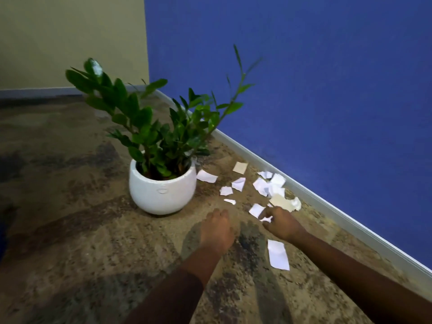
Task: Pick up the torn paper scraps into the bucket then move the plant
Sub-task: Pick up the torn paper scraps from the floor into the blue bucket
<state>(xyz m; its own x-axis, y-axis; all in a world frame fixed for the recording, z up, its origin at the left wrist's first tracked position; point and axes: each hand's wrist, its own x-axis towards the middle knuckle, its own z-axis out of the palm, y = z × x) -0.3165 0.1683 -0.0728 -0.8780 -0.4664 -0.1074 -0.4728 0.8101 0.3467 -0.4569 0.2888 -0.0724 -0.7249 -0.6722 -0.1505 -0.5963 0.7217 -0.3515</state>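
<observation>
Head view: torn white paper scraps (pixel 268 187) lie scattered on the mottled brown carpet (pixel 70 230) along the pale skirting board (pixel 327 204) under the blue wall (pixel 304 90), just right of the leafy green plant in a round white ceramic pot (pixel 163 189). Right hand (pixel 281 224) pinches at a small scrap beside the crumpled pile; grasp looks begun, contact partly hidden. Left hand (pixel 217 230) hovers loose, fingers relaxed, holding nothing. No bucket in view.

Step judged: scrap collection, early. Next: secure the pinch, lift, locate bucket.
</observation>
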